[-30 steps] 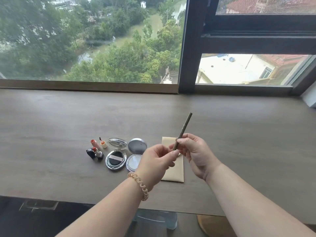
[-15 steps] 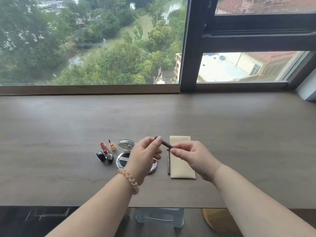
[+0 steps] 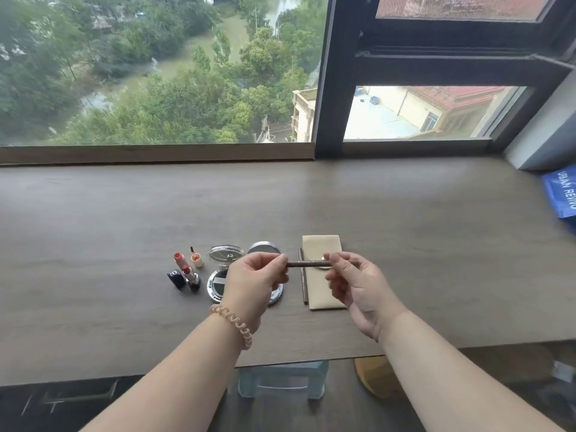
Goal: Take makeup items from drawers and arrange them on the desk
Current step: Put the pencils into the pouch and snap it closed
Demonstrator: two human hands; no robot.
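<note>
Horizontally above the worktop [image 3: 405, 244], a thin brown makeup pencil [image 3: 308, 263] is held between both hands. The left hand [image 3: 252, 282] pinches its left end with thumb and fingertips closed on it; the right hand [image 3: 355, 282] pinches the right part the same way, its other fingers loosely curled. Under the pencil a beige pouch [image 3: 321, 288] lies flat, and a second slim pencil-like stick [image 3: 303, 282] lies along its left edge, touching it or just beside it; the view is too coarse to say which. Left of these are two open round compacts [image 3: 224, 257], partly hidden behind the left hand, and further left a small group of uncapped lipsticks [image 3: 187, 269] with a dark cap [image 3: 176, 277] standing just beside them. A coiled hair tie [image 3: 232, 322] circles the left wrist. At the far right edge sits a blue bag [image 3: 562, 191], well apart from everything else.
</note>
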